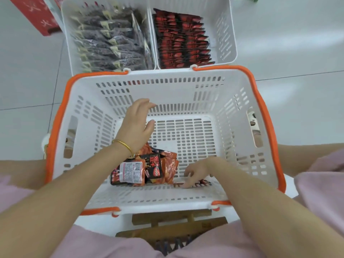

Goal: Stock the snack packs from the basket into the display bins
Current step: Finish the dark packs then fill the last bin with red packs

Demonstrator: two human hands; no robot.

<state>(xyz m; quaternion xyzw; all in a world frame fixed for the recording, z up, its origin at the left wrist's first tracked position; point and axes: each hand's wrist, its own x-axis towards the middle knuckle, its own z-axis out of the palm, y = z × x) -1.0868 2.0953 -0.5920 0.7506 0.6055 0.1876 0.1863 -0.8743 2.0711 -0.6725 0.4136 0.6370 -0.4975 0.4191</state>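
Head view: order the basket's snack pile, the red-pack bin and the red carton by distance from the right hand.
1. snack pile, just left of the right hand
2. red-pack bin, beyond the basket
3. red carton, far upper left

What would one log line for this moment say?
left hand open above basket | right hand down at snack packs | display bins part filled

The basket (186,86) is matt white plastic; snack packs (141,170) are glossy crinkled film; floor tiles (297,43) at three o'clock gleam smooth.
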